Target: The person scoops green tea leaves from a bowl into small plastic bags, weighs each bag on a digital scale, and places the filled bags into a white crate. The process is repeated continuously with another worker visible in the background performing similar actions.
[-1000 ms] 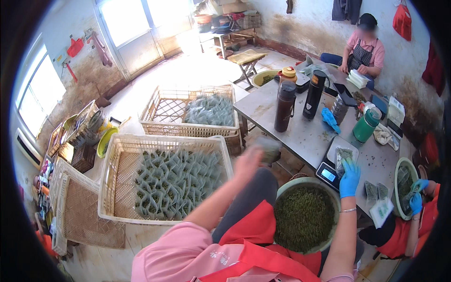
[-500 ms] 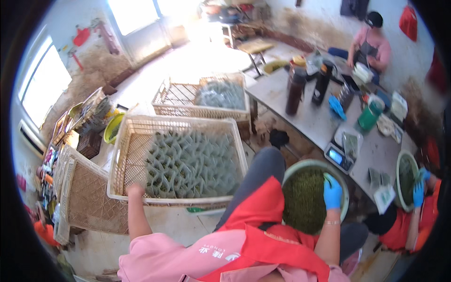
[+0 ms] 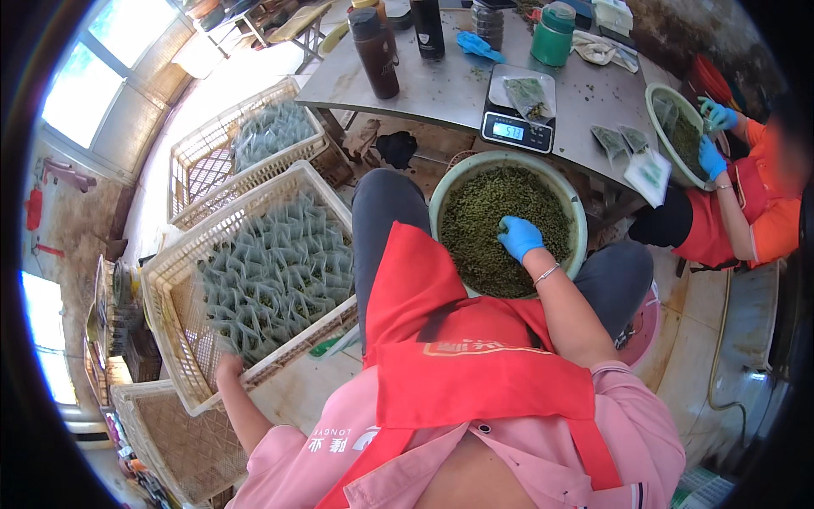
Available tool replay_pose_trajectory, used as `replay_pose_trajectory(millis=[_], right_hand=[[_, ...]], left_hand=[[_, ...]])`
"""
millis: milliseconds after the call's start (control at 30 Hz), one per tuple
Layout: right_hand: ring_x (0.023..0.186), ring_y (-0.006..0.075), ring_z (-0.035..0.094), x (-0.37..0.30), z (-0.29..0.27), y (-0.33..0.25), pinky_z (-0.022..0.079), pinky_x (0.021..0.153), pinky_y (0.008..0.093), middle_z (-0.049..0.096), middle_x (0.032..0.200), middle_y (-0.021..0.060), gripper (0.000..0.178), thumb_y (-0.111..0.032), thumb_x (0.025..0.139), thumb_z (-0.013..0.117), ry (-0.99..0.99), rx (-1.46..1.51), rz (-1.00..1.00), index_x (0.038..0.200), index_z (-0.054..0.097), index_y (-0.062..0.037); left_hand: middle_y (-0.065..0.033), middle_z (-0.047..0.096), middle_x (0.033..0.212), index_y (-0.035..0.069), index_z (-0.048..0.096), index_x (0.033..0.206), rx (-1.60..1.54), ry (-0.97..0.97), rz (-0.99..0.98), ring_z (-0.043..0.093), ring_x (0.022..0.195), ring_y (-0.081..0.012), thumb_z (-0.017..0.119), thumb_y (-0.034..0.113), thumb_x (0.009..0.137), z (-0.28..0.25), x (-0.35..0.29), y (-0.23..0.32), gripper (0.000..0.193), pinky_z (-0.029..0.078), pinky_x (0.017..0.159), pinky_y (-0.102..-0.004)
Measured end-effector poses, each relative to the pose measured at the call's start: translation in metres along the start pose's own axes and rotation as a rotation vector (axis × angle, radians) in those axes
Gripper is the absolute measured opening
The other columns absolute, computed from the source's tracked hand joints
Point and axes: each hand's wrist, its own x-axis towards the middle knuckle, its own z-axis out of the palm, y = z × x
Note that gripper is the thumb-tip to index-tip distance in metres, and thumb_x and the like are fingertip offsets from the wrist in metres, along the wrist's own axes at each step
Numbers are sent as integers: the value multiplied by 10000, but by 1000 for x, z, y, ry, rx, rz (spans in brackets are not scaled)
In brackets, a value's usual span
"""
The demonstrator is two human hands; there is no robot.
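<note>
My right hand (image 3: 519,239), in a blue glove, is over a round pale green basin (image 3: 580,246) between my knees. Small dark green berries (image 3: 496,199), like green peppercorns, fill the basin. The fingers are curled together at the berries; what they hold is hidden. My bare left hand (image 3: 227,366) is at the near rim of a cream plastic crate (image 3: 172,331) on my left, its fingers hidden. Inside that crate stand packed rows of clear bags (image 3: 280,263) with green contents.
A steel table (image 3: 458,81) ahead carries a digital scale (image 3: 519,127) with a filled bag (image 3: 526,95), dark bottles (image 3: 373,55) and a green jar (image 3: 554,34). Behind is a second crate (image 3: 246,180). At right, a blue-gloved co-worker (image 3: 746,195) handles another basin (image 3: 674,140).
My view has turned to the right and downward. My right hand has moved from the basin's right side toward its middle. My left hand stays at the crate's near rim.
</note>
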Motion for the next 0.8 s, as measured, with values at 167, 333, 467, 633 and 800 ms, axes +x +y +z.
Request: replay_pose_trajectory(millis=[167,333,467,633,800], right_hand=[[840,333,614,-5,-58,-8,483,758,420,648,895,150,247,-313,730,673,-20,162,74,884,664,-120],[901,353,605,24,-91,-5,484,785,418,635,975,185,308,-261,809,611,441,336,-130,1077,633,-111],[775,375,606,71,-146,-38,482,691,463,629,856,205,404,-219,856,515,443,-21,106,1259,497,-185],[757,363,607,101,-153,-21,476,660,453,618,808,183,307,-252,853,521,494,-80,110,1149,559,-180],[648,279,624,66,-115,-8,480,583,375,633,758,131,121,-198,833,576,609,434,-12,915,616,-120]], left_hand=[[-216,557,1188,-30,492,1225,-74,223,-2,574,1038,-358,544,332,770,-60,-72,61,583,459,873,-419],[-147,590,1163,49,478,1272,-160,842,419,606,974,-318,612,287,780,-103,-98,178,562,480,834,-394],[-112,641,1055,96,530,1211,-215,712,743,618,945,-282,626,252,783,-131,-150,317,465,458,872,-377],[-91,661,959,106,581,1106,-374,842,1297,632,883,-262,644,221,783,-142,-196,433,349,464,862,-376],[-81,671,831,108,645,970,-599,626,1625,650,734,-231,653,164,773,-127,-228,500,206,511,711,-342]])
